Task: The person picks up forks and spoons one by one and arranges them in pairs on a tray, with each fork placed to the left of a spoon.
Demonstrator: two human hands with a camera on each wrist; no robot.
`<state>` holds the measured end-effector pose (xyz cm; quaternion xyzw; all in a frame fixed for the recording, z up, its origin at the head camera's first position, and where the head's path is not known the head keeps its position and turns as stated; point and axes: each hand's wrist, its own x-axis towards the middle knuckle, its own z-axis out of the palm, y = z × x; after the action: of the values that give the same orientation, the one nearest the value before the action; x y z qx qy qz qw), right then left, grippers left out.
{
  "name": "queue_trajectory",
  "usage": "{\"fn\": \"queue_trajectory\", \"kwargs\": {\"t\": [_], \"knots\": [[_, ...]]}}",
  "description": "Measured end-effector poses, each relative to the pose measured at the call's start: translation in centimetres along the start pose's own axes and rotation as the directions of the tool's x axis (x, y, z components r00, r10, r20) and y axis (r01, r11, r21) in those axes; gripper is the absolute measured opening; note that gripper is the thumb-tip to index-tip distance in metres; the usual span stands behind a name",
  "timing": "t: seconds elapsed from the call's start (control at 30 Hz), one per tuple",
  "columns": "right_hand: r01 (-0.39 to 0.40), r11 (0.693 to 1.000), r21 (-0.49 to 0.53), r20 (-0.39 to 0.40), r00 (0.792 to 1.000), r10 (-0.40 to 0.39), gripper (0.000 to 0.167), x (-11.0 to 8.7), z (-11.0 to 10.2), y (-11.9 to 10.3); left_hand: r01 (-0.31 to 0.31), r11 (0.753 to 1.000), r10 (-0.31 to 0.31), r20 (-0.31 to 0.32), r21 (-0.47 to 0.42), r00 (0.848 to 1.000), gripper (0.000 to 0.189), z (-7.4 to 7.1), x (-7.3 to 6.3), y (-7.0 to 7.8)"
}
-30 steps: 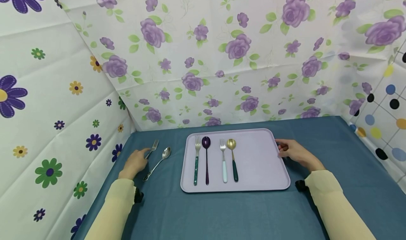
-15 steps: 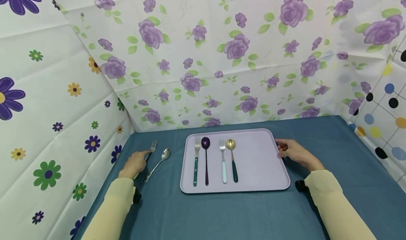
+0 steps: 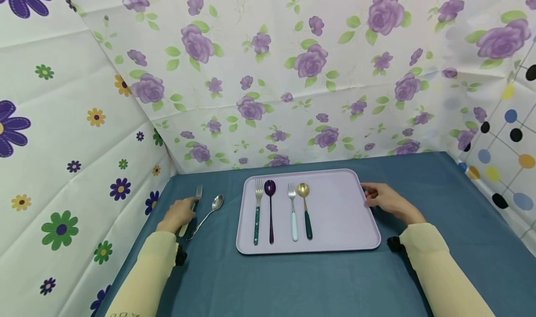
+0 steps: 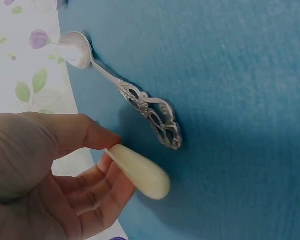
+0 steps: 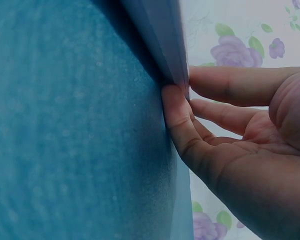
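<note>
My left hand (image 3: 177,213) pinches a fork (image 3: 199,192) between thumb and fingers at the left of the table. Its metal tines point away from me, and its cream handle (image 4: 142,172) sticks out below the fingers in the left wrist view. Just right of it lies a silver spoon (image 3: 217,202) with an ornate openwork handle (image 4: 152,115). My right hand (image 3: 389,199) grips the right rim of the pale lilac tray (image 3: 339,214), the edge between thumb and fingers in the right wrist view (image 5: 177,60).
On the tray lie a fork with a dark green handle (image 3: 257,224), a purple spoon (image 3: 270,188), a fork with a pale mint handle (image 3: 295,226) and a gold spoon with a green handle (image 3: 303,190). Floral cloth walls (image 3: 272,75) border the blue tablecloth (image 3: 268,284).
The fork in my left hand has swung to a straighter angle, tines moving left, and its cream handle shows below the hand. My right hand stays at the tray rim.
</note>
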<state>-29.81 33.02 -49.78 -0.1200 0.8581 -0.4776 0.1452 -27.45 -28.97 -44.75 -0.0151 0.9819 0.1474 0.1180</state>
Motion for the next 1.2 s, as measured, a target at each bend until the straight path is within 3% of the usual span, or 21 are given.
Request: {"fn": "queue_trajectory", "kwargs": {"t": [0.27, 0.57, 1.2], "knots": [[-0.008, 1.0, 0.011, 0.006, 1.0, 0.007, 0.071, 0.0, 0.0, -0.2, -0.031, 0.999, 0.029, -0.057, -0.035, 0.998, 0.055, -0.3, -0.1, 0.0], [0.003, 1.0, 0.021, 0.006, 1.0, -0.003, 0.071, -0.2, -0.1, -0.3, -0.048, 0.995, 0.037, -0.111, -0.092, 0.993, 0.056, -0.9, -0.3, 1.8], [-0.019, 0.999, 0.035, -0.018, 1.0, 0.02, 0.072, 0.1, 0.1, 0.0, -0.07, 0.987, 0.053, -0.118, -0.148, 0.992, 0.057, -1.5, -0.8, 4.0]]}}
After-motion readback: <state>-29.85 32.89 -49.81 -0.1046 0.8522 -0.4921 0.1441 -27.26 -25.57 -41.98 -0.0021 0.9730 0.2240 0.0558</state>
